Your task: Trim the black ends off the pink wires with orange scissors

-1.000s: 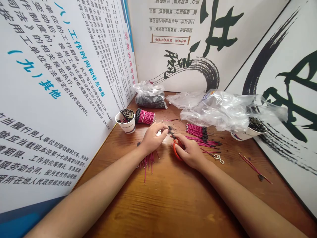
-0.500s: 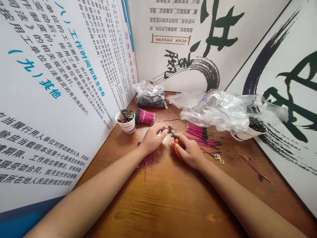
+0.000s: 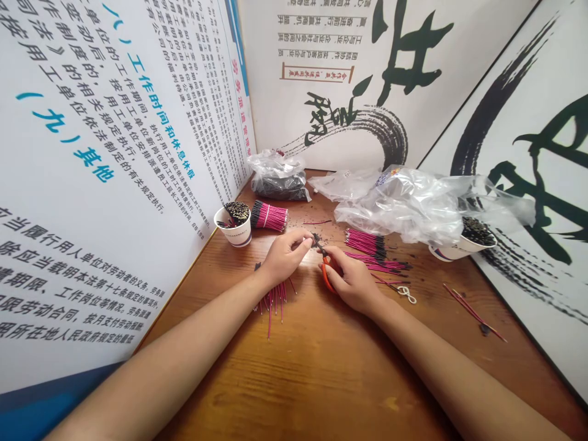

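Note:
In the head view my right hand [image 3: 354, 280] is wrapped round the orange handles of a pair of scissors or snips [image 3: 327, 269]. The tool's dark jaws point up and left, close to the fingertips of my left hand [image 3: 287, 254]. Those left fingers are pinched together on something too small to make out. Pink wires [image 3: 275, 303] with bare ends lie loose under my left wrist, partly hidden by it. To the right of the tool, more pink wires with black ends [image 3: 379, 262] lie on the table, beside a bundle of them [image 3: 362, 244].
A paper cup [image 3: 236, 234] full of black-sheathed wire ends stands left, beside a tied wire bundle [image 3: 271, 215]. Behind are a bag of black pieces [image 3: 280, 184] and crumpled plastic bags [image 3: 404, 205] over a tilted cup [image 3: 448, 251]. A white cord [image 3: 407, 294] and stray wires [image 3: 475, 313] lie right. Panels enclose the table.
Almost nothing differs. Both hands and the orange-handled tool keep nearly the same place, with at most a slight shift at the jaws.

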`<state>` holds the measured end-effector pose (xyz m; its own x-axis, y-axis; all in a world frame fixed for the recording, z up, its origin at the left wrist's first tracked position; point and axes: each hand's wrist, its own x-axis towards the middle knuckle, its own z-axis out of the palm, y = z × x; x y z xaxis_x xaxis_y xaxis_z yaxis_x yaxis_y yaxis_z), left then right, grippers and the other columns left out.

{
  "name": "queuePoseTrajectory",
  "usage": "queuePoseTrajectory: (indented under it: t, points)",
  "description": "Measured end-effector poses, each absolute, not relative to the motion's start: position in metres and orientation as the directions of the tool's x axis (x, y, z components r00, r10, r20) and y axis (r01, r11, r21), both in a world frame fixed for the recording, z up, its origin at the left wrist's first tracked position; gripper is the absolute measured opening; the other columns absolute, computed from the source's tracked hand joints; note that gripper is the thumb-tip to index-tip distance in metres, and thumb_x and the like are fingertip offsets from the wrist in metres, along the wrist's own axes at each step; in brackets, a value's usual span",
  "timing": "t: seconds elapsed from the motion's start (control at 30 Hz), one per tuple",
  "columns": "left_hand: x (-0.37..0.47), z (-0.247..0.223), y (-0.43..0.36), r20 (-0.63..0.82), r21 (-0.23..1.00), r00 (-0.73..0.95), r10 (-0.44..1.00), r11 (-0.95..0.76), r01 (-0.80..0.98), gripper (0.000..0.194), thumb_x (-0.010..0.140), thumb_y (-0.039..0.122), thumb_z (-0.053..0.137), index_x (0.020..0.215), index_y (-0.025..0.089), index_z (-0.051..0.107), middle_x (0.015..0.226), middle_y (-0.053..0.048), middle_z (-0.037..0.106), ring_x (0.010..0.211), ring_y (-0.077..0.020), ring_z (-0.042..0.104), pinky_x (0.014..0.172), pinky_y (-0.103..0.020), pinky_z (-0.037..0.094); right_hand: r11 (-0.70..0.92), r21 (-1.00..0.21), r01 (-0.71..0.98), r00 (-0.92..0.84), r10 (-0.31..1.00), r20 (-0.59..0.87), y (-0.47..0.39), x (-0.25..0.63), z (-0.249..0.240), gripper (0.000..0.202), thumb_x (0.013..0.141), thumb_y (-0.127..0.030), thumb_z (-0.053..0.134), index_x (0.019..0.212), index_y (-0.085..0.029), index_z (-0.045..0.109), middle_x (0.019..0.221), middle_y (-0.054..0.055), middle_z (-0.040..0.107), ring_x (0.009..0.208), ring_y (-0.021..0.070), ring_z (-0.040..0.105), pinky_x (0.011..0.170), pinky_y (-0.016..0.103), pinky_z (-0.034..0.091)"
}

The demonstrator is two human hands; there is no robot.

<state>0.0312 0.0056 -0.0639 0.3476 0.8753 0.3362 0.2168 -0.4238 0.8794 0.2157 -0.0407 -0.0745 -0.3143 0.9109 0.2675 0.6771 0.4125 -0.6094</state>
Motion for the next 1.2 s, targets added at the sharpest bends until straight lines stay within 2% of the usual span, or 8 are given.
queuePoseTrajectory:
  t: [0.23,0.4,0.5,0.7,0.87,1.03,1.2]
  points:
    - [0.031,-0.062,0.004,0.314,0.903,0.358,0.879,-0.393,0.173,0.02,0.089,0.029,0.047,0.075,0.015,0.054,0.071,0.001,0.05,0.07,-0.0123,0.046,0.067,-0.024,0.038,0.341,-0.766,0.545,-0.211,0.94,0.269,-0.042,0.217,-0.081,0.022,0.088,-0.021,0.049,0.109,-0.022,0.042,0.063,-0.007,0.044,0.053,0.013,0.04,0.054,0.025,0.03]
    - [0.032,-0.064,0.003,0.305,0.931,0.369,0.878,-0.357,0.079,0.018,0.086,0.032,0.053,0.086,0.015,0.057,0.074,0.001,0.053,0.068,-0.0113,0.048,0.065,-0.023,0.039,0.418,-0.711,0.566,-0.301,0.907,0.294,-0.043,0.217,-0.08,0.021,0.084,-0.018,0.051,0.105,-0.021,0.046,0.065,-0.006,0.045,0.057,0.0129,0.041,0.057,0.025,0.031]
    - [0.032,-0.064,0.003,0.323,0.921,0.371,0.871,-0.379,0.089,0.018,0.086,0.032,0.055,0.084,0.014,0.059,0.078,-0.001,0.056,0.073,-0.0124,0.05,0.068,-0.024,0.04,0.426,-0.704,0.569,-0.317,0.903,0.29,-0.043,0.216,-0.078,0.026,0.085,-0.018,0.051,0.11,-0.021,0.048,0.064,-0.007,0.045,0.056,0.0125,0.041,0.056,0.025,0.03]
    - [0.03,-0.06,0.005,0.324,0.929,0.359,0.875,-0.366,0.056,0.019,0.084,0.032,0.057,0.077,0.014,0.057,0.072,0.001,0.052,0.068,-0.0115,0.046,0.065,-0.024,0.038,0.441,-0.732,0.519,-0.354,0.891,0.286,-0.044,0.215,-0.074,0.035,0.087,-0.021,0.053,0.121,-0.021,0.049,0.062,-0.007,0.046,0.055,0.012,0.042,0.054,0.024,0.031]
    - [0.03,-0.059,0.007,0.284,0.948,0.298,0.911,-0.313,0.054,0.02,0.081,0.033,0.058,0.072,0.015,0.053,0.07,0.002,0.048,0.068,-0.0115,0.043,0.065,-0.024,0.038,0.398,-0.782,0.479,-0.332,0.907,0.258,-0.045,0.215,-0.074,0.038,0.089,-0.025,0.054,0.126,-0.023,0.048,0.07,-0.004,0.06,0.055,0.0124,0.047,0.055,0.024,0.036]
    - [0.03,-0.061,0.009,0.283,0.948,0.226,0.932,-0.308,0.081,0.022,0.082,0.034,0.055,0.07,0.016,0.049,0.068,0.002,0.043,0.067,-0.0113,0.039,0.064,-0.024,0.035,0.367,-0.887,0.282,-0.266,0.918,0.295,-0.047,0.215,-0.072,0.037,0.087,-0.025,0.055,0.124,-0.023,0.048,0.085,0.001,0.067,0.066,0.0146,0.06,0.06,0.026,0.045]
    - [0.029,-0.062,0.008,0.292,0.947,0.212,0.932,-0.313,0.069,0.023,0.083,0.032,0.055,0.068,0.016,0.048,0.066,0.003,0.042,0.065,-0.0109,0.037,0.062,-0.024,0.033,0.269,-0.963,0.014,-0.132,0.955,0.265,-0.046,0.214,-0.068,0.027,0.087,-0.036,0.052,0.11,-0.021,0.053,0.074,0.0,0.066,0.055,0.0138,0.059,0.047,0.023,0.039]
